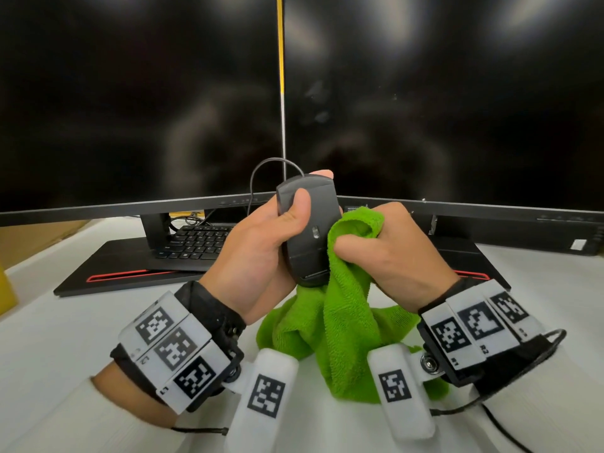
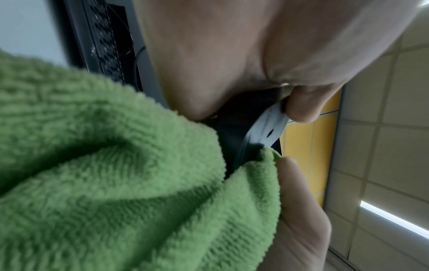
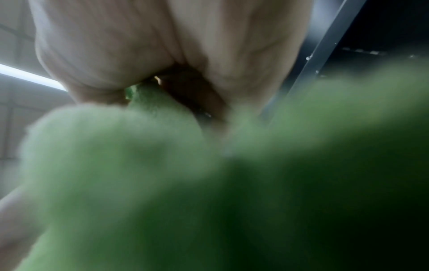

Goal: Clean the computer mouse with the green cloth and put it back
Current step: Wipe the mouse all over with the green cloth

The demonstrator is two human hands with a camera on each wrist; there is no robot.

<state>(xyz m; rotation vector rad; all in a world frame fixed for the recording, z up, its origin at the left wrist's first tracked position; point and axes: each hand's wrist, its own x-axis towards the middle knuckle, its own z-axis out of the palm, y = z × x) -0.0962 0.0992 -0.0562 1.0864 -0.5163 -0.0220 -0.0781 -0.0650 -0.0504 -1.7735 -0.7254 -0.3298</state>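
Mouse (image 1: 309, 223) sits upturned in our left hand (image 1: 261, 253), fingers wrapped round it above the surface (image 1: 81, 338); our right hand (image 1: 392, 256) clutches the green cloth (image 1: 343, 322) against its side. Hard rubbing could twist it loose, or its cable (image 1: 261, 171) could snag near the keyboard (image 1: 196, 243) beyond.

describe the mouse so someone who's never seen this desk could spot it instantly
Start at the seam where the two dark monitors meet; just below it, above the white desk, the left hand grips a dark grey wired mouse, underside toward the camera. Unlike the fluffy green cloth bunched in the right hand beside it, it is smooth, hard, with a thin cable.
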